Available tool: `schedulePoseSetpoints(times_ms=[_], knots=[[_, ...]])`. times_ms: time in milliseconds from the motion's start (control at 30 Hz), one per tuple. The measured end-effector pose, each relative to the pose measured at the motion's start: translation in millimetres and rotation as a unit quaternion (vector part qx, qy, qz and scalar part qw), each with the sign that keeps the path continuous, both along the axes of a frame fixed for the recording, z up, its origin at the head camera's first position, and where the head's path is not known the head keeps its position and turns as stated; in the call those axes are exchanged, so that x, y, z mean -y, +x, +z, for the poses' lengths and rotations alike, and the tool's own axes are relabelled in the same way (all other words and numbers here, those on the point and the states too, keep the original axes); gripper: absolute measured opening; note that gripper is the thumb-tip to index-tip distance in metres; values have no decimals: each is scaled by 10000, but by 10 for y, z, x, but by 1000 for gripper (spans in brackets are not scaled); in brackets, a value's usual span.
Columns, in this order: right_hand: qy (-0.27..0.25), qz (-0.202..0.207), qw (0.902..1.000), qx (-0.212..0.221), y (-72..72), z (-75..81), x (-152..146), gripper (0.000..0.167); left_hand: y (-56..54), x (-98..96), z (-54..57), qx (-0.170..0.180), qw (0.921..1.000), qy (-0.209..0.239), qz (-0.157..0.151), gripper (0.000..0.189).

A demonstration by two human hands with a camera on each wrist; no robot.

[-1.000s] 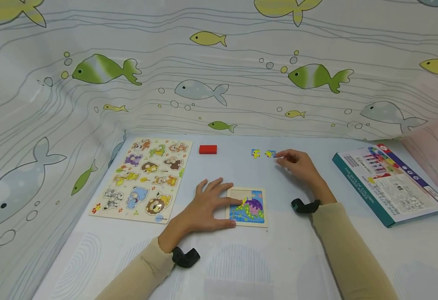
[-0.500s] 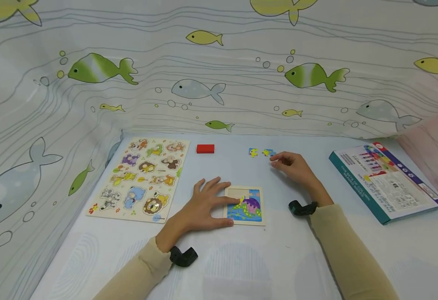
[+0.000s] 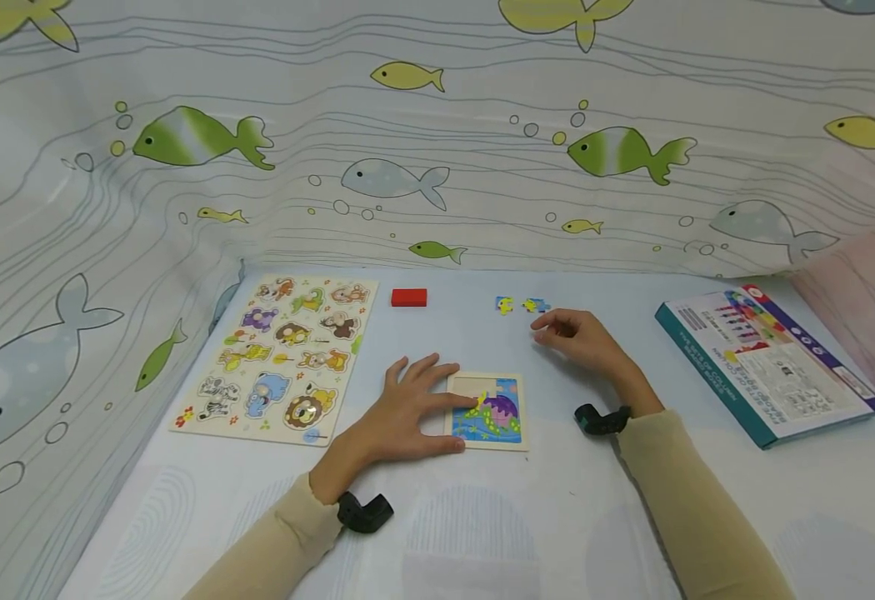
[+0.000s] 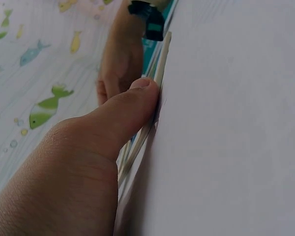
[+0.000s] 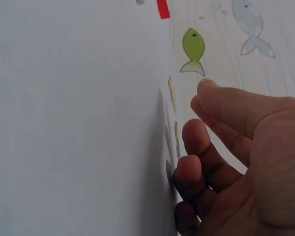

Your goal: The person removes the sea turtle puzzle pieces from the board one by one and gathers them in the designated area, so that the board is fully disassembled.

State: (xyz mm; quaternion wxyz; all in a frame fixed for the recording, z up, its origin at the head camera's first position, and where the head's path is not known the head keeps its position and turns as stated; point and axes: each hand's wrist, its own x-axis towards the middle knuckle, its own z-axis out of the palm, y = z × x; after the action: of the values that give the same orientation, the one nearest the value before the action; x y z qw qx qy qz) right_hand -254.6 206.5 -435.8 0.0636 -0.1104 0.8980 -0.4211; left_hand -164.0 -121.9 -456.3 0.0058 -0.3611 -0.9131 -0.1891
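Observation:
My left hand (image 3: 407, 412) lies with fingers spread at the left side of a small wooden-framed jigsaw puzzle (image 3: 508, 425) showing a purple and green dinosaur in blue water. Its index finger reaches onto the picture, and the thumb (image 4: 140, 91) rests at the frame's near left edge. The puzzle's upper left shows bare wood. Two loose jigsaw pieces, a left one (image 3: 504, 305) and a right one (image 3: 536, 306), both blue and yellow, lie farther back. Just in front of the right piece is my right hand (image 3: 587, 342), fingers loosely curled, nothing visible between thumb and fingers (image 5: 196, 135).
A wooden animal puzzle board (image 3: 257, 392) lies at the left. At the back sits a red block (image 3: 409, 297). A flat teal-edged box (image 3: 775, 362) occupies the right side. Fish-patterned cloth (image 3: 407, 133) rises behind the table.
My right hand has drawn back from the right loose piece, slightly left and nearer me, so more of that piece shows. The left hand stays on the puzzle. The head view shifted slightly.

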Motion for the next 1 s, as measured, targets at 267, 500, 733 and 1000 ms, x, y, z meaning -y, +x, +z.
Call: schedulePoseSetpoints(times_ms=[267,500,733,1000], knots=[[163,1535,9880,59,57,94,154,21,-5,19,2,-12,10000,-3,2,57],[325,2228,9741,199,160,141,318,20,-1,8,16,38,10000,55,-21,56],[716,2421,9675,142,245,166,414,19,0,-8,10,79,10000,-25,-20,57],[699,2782,9580,-40,265,139,447,22,4,3,18,23,10000,-57,-16,57]])
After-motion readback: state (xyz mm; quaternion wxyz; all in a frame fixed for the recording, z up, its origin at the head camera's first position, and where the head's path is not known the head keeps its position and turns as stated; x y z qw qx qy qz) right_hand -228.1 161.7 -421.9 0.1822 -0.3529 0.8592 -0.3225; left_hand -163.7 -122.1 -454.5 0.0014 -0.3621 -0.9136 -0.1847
